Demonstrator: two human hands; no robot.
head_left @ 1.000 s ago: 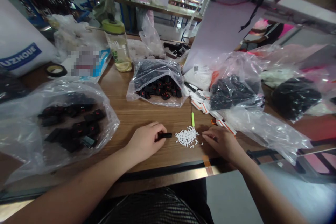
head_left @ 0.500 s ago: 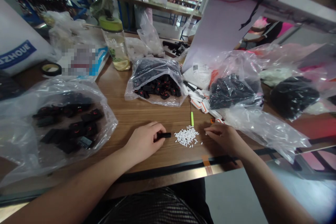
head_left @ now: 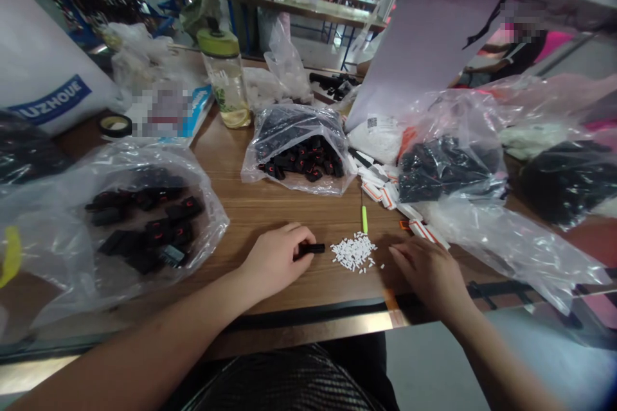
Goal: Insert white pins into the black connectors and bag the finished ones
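My left hand (head_left: 279, 258) rests on the wooden table, its thumb and fingers closed around a small black plastic part (head_left: 314, 248) whose end points right. Just right of that part lies a pile of tiny white plastic pegs (head_left: 354, 252), with a few strays at its edge. On the pile's other side, my right hand (head_left: 431, 273) is low over the table, fingers curled and pressed together; whatever its fingertips hold is hidden. A screwdriver with a lime-green handle (head_left: 365, 219) lies behind the pile, its thin shaft pointing away from me.
Clear bags of black parts stand at left (head_left: 154, 225), centre (head_left: 299, 148) and right (head_left: 448, 167). White-and-orange pieces (head_left: 388, 196) lie beside the centre bag. Farther back are a green-lidded bottle (head_left: 224, 77) and a tape roll (head_left: 114, 126). A person (head_left: 515, 54) sits beyond.
The whole view has shifted, so things on the table appear farther right. My right hand's fingers have turned lower and more inward; a white speck seen earlier at its fingertips no longer shows. My left hand keeps its hold.
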